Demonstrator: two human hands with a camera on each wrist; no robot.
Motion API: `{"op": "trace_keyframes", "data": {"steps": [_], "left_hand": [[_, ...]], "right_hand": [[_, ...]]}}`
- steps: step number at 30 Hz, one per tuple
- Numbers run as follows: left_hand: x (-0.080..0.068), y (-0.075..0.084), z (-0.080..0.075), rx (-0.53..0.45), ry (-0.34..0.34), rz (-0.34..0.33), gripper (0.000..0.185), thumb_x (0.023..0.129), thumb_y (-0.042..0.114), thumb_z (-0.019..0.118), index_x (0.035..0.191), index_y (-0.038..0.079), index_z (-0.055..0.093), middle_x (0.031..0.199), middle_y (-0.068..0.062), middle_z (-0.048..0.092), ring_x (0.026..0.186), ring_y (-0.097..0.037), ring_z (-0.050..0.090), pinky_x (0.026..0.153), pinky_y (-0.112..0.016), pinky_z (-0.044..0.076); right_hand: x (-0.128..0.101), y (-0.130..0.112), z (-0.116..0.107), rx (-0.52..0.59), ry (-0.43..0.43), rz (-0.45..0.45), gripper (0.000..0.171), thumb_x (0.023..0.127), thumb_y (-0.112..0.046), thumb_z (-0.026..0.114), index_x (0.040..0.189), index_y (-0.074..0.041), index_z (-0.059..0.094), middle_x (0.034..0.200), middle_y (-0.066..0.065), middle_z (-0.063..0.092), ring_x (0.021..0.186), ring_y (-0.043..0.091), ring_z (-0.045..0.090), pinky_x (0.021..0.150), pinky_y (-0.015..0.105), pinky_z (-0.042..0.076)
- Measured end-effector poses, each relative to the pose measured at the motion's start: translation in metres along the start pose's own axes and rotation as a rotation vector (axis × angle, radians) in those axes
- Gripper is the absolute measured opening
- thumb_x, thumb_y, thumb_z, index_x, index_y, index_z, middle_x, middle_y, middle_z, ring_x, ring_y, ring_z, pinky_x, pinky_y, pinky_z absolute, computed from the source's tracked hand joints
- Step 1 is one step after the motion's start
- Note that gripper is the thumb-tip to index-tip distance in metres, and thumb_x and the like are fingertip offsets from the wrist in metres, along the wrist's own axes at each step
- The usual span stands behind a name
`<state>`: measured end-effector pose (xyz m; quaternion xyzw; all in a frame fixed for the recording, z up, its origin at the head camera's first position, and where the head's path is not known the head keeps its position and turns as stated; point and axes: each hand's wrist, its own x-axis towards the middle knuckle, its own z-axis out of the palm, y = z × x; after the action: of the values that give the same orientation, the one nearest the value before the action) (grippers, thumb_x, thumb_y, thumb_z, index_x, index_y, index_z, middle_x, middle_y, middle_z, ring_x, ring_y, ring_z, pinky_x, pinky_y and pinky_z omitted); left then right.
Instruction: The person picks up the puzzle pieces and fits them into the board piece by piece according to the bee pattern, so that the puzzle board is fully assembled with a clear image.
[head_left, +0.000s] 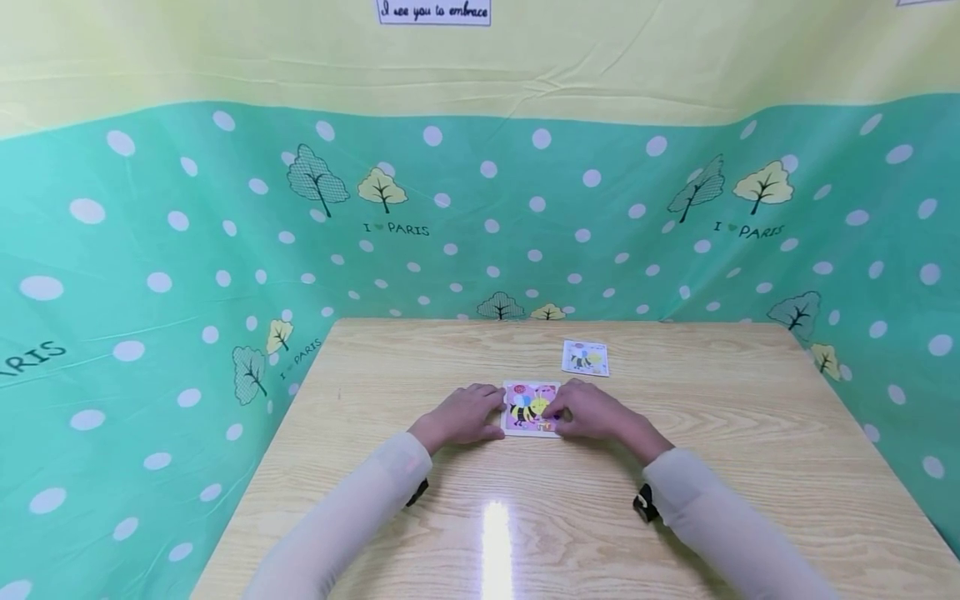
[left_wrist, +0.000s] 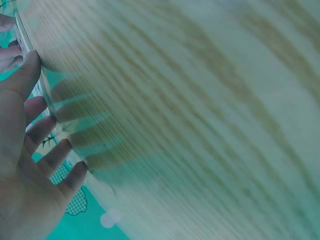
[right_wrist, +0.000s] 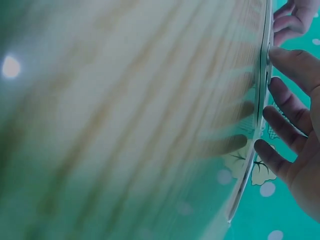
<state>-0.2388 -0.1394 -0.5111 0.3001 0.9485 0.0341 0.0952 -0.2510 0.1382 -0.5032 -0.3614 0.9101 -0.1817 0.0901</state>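
Observation:
A flat pink picture board (head_left: 529,402) with a yellow-and-black bee and a white border lies on the table. My left hand (head_left: 470,413) rests at its left edge, thumb at the near corner and fingers spread on the tabletop. From the other side my right hand (head_left: 592,409) touches the board, a fingertip on the picture beside the bee's head and the thumb at the near right edge. Whether anything small lies under those right fingertips is hidden. In the right wrist view, the right fingers (right_wrist: 290,102) are spread and loosely extended.
Behind the board lies a paler bee card (head_left: 586,358), slightly turned. The wooden table (head_left: 375,517) shows a bright light reflection near the front. A green dotted cloth (head_left: 510,217) with trees hangs around its back and sides.

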Motion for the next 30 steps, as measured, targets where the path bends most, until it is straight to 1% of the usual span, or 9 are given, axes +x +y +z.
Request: {"op": "trace_keyframes", "data": {"steps": [8,14,23,26,30], "left_hand": [[0.0017,0.0002,0.0013,0.005,-0.008,-0.004,0.068,0.095,0.056,0.064,0.149,0.016,0.05,0.157,-0.005,0.048,0.146,-0.026,0.045,0.12,-0.047,0.041],[0.0013,0.0009,0.0007,0.005,-0.012,-0.006,0.065,0.095,0.056,0.064,0.147,0.017,0.053,0.157,-0.006,0.048,0.146,-0.026,0.045,0.12,-0.047,0.041],[0.0009,0.001,0.0009,0.002,-0.008,-0.002,0.064,0.096,0.055,0.064,0.147,0.018,0.054,0.158,-0.006,0.047,0.147,-0.026,0.043,0.122,-0.047,0.038],[0.0012,0.0005,0.0013,0.007,-0.002,0.0,0.065,0.096,0.055,0.064,0.148,0.017,0.053,0.158,-0.006,0.047,0.147,-0.026,0.044,0.121,-0.047,0.039],[0.001,0.001,0.0008,0.007,0.003,0.002,0.066,0.095,0.055,0.064,0.148,0.017,0.053,0.158,-0.006,0.047,0.146,-0.027,0.044,0.121,-0.048,0.04]], "right_hand": [[0.002,-0.0018,0.0003,0.004,-0.016,0.021,0.027,0.085,-0.018,0.077,0.111,-0.023,0.08,0.097,-0.012,0.071,0.093,0.009,0.057,0.09,0.036,0.051],[0.0035,-0.002,0.0012,-0.002,-0.025,0.021,0.027,0.085,-0.02,0.078,0.112,-0.023,0.079,0.099,-0.012,0.073,0.093,0.009,0.058,0.092,0.037,0.051],[0.0059,-0.0045,-0.0002,-0.02,-0.022,0.001,0.026,0.086,-0.02,0.079,0.112,-0.022,0.08,0.1,-0.01,0.074,0.092,0.009,0.059,0.089,0.034,0.051],[0.0055,-0.0058,-0.0004,-0.032,-0.007,0.0,0.024,0.085,-0.021,0.081,0.109,-0.022,0.081,0.097,-0.009,0.075,0.09,0.008,0.06,0.089,0.035,0.052],[0.0047,-0.0083,-0.0004,-0.049,0.008,0.023,0.021,0.082,-0.023,0.084,0.102,-0.023,0.082,0.094,-0.009,0.075,0.088,0.009,0.062,0.089,0.036,0.054]]}}
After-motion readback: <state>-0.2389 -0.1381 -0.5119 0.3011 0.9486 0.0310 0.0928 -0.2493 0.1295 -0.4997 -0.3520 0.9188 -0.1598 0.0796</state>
